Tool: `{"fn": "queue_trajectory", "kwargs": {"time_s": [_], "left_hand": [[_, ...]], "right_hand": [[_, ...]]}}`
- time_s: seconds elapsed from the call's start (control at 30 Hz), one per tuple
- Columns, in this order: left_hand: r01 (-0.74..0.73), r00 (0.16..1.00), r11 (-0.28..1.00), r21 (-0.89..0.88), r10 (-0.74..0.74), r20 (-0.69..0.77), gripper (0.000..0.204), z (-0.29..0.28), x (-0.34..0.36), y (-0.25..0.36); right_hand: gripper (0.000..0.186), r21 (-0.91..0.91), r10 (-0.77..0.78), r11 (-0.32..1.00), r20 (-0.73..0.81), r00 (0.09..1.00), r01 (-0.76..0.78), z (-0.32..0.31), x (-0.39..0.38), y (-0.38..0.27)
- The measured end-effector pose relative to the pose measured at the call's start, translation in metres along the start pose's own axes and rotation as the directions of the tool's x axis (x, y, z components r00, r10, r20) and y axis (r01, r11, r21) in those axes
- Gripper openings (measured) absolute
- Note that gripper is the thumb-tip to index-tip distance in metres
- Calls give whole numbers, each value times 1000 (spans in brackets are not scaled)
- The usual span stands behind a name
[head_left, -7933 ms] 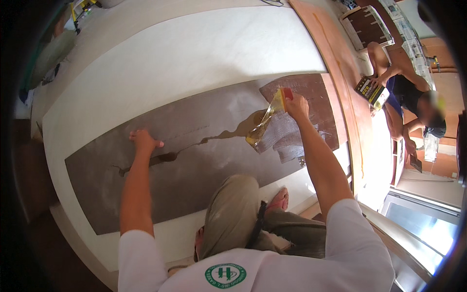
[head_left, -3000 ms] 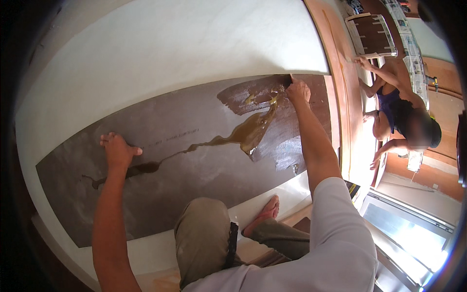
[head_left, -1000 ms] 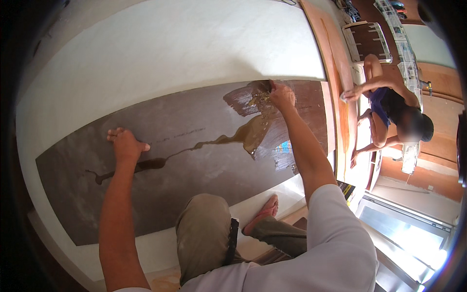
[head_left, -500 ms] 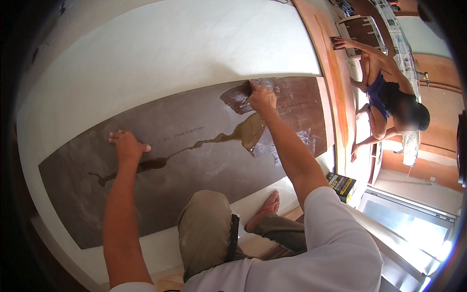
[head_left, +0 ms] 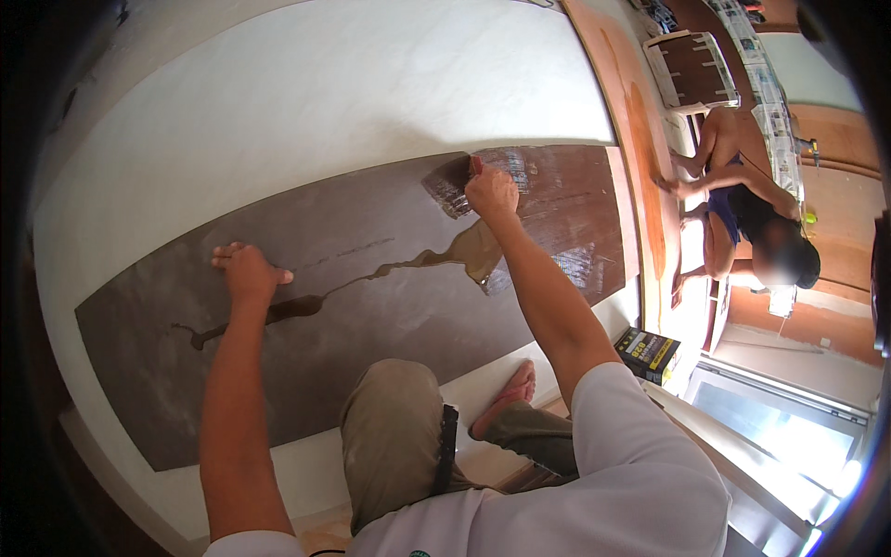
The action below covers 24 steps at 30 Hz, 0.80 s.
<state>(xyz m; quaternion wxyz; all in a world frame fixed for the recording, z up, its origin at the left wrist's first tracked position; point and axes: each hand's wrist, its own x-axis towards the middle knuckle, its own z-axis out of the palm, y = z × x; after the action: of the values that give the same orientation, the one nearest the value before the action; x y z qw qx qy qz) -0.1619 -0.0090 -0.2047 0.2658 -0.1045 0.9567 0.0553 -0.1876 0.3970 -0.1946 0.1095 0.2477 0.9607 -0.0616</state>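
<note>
A long brown-grey sheet point(head_left: 353, 381) lies on a white surface. My left hand point(head_left: 249, 269) rests on its left part, thumb and fingers apart, holding nothing. My right hand point(head_left: 493, 192) grips a spreader with a red edge point(head_left: 476, 165) at the sheet's far edge, right of centre; most of the tool is hidden by the hand. Just nearer me, a pool of amber liquid point(head_left: 469, 255) runs leftward in a thin, irregular trail point(head_left: 295, 309). Streaked, glossy patches point(head_left: 566, 186) cover the sheet's right end.
A co-worker point(head_left: 733, 209) crouches at the right, hands on an orange-stained wooden board point(head_left: 636, 121). A black and yellow box point(head_left: 646, 355) is near the sheet's right end. My knee point(head_left: 390, 418) and sandalled foot point(head_left: 513, 395) are by the near edge. A taped panel point(head_left: 694, 70) stands beyond.
My right hand has moved left along the far edge; my left hand stays in place. The co-worker's hand has come down the board. The black and yellow box shows more fully.
</note>
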Motion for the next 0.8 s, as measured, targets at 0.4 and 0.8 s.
{"fn": "queue_trajectory", "kwargs": {"time_s": [0.4,0.8], "left_hand": [[4,1000,1000,27,-4,21,112,2,2,-7],[14,999,999,40,-15,37,109,-2,3,2]], "right_hand": [[36,-162,-193,964,122,974,211,-11,-6,-28],[33,-175,-6,984,66,998,18,-6,27,-17]]}}
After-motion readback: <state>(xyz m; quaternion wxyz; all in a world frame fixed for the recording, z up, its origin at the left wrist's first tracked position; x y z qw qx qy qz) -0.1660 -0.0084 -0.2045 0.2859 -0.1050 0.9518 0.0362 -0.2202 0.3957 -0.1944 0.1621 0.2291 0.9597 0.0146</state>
